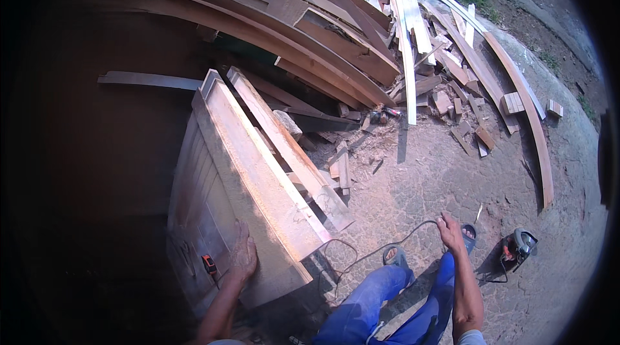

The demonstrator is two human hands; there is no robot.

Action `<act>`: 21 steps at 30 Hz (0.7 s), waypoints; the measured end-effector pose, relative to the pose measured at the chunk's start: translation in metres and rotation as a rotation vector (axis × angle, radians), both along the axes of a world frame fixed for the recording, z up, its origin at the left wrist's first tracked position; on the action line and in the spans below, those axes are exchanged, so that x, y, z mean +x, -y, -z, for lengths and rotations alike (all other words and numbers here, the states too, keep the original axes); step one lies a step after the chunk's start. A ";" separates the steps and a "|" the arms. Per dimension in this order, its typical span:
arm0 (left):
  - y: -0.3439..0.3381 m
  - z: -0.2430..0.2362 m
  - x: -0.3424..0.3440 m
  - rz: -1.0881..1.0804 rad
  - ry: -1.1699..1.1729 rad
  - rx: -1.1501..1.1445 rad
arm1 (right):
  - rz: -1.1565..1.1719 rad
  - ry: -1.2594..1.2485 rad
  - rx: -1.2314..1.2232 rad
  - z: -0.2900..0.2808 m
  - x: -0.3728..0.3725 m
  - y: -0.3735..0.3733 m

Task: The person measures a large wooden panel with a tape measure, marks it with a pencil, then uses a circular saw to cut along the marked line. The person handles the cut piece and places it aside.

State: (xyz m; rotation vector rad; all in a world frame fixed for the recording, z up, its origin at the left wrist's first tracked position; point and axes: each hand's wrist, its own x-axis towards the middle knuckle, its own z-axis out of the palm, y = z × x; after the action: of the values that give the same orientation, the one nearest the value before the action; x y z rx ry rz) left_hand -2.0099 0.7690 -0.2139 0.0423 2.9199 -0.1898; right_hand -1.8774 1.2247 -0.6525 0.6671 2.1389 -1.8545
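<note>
My left hand (pixel 243 253) lies flat on a wooden board (pixel 223 158) on the worktop, its fingers stretched out and nothing in them. Near my left wrist is a small orange and black tool (pixel 208 264), too small to tell its kind. Raised in front of my legs, my right hand (pixel 450 231) is closed on a thin dark power cord (pixel 381 248). The cord sags leftward and loops beside the end of the boards. Two long planks (pixel 290 145) lie side by side along the worktop's right side.
Long timber boards (pixel 271 16) are stacked at the far left. Offcuts and strips (pixel 445 80) lie heaped on the ground at the far right. A corded power tool (pixel 518 246) stands on the ground to my right. Sawdust and scraps cover the ground (pixel 426 177) ahead.
</note>
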 end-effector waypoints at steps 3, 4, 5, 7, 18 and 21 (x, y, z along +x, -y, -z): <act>0.007 0.002 -0.001 0.120 -0.049 0.051 | 0.063 -0.121 -0.453 -0.145 -0.089 0.065; 0.008 0.004 -0.001 0.088 -0.025 0.045 | 0.081 -0.113 -0.470 -0.185 -0.112 0.081; 0.009 0.004 -0.002 0.073 -0.022 0.042 | 0.092 -0.208 -0.537 -0.218 -0.134 0.093; 0.009 0.004 -0.002 0.037 0.016 0.028 | -0.021 -0.187 -0.367 -0.264 -0.171 0.113; 0.008 0.020 -0.011 -0.004 0.042 0.061 | -0.359 -0.151 0.089 -0.335 -0.216 0.148; 0.008 0.026 -0.012 0.011 0.013 -0.022 | -0.394 -0.258 0.536 -0.376 -0.225 0.123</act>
State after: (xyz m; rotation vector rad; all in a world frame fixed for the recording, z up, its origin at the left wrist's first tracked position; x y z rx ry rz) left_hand -2.0218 0.7614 -0.2396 0.0563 2.9046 -0.2229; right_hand -2.1021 1.1015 -0.2763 0.0700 2.7211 -1.2212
